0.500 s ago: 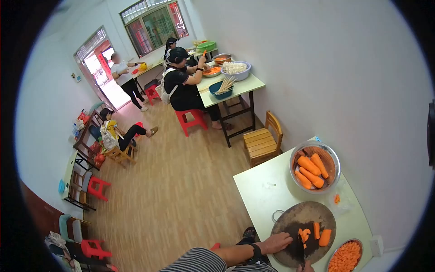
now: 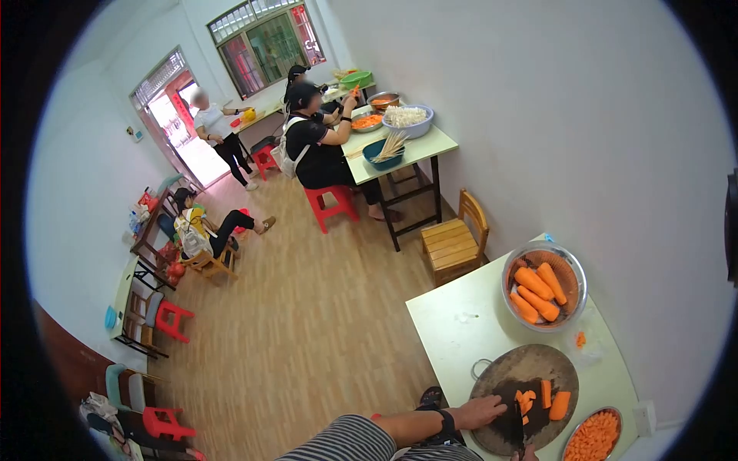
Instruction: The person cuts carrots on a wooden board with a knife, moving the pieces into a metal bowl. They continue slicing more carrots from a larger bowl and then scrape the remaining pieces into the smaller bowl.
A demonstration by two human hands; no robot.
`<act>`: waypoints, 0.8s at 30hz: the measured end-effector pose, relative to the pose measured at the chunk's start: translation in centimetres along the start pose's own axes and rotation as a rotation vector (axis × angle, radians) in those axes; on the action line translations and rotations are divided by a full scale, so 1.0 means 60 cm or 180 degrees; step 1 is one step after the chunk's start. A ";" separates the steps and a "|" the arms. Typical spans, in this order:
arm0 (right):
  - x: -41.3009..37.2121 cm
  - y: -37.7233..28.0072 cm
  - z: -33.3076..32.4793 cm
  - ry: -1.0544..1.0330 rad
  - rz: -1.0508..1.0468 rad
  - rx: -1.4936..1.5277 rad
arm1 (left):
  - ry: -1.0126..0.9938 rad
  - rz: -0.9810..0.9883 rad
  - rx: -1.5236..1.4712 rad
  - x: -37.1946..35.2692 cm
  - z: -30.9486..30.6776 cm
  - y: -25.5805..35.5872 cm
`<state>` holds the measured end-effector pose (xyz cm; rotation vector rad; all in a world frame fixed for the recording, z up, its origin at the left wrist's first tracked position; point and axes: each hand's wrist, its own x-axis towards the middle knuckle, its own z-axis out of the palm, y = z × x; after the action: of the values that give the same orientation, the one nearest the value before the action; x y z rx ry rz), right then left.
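On the round wooden cutting board (image 2: pixel 492 376) lie cut carrot pieces (image 2: pixel 525 401) and two larger carrot chunks (image 2: pixel 560 406). My right hand (image 2: pixel 526 455), partly cut off by the lower frame edge, grips a knife (image 2: pixel 518 424) with a dark blade standing on the board beside the pieces. My left hand (image 2: pixel 478 413) rests at the board's left side with its fingers stretched toward the blade; nothing shows in its grasp. A bowl of diced carrot (image 2: pixel 593 436) stands right of the board. Behind it, a metal basin (image 2: pixel 582 307) holds several whole peeled carrots (image 2: pixel 536 282).
My pale table (image 2: pixel 438 323) meets the wall on the right. A wooden chair (image 2: pixel 453 244) stands beyond it. Farther off, people sit at another table (image 2: pixel 438 142) with bowls of food. Red stools (image 2: pixel 330 206) stand about, and one person stands near the doorway.
The whole view has shifted slightly, so things sit a little farther right and lower. My hands and the knife keep nearly the same place on the board. A seated person's raised hand has moved.
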<state>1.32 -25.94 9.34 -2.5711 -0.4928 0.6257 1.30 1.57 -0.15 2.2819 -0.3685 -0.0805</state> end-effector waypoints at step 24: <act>-0.005 0.000 -0.007 -0.0150 0.0067 0.0263 | 0.0061 -0.0344 -0.0015 -0.015 0.005 0.014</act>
<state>1.27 -26.22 9.74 -2.4918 -0.4464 0.7007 0.18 1.10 0.19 2.2954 -0.2345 -0.1143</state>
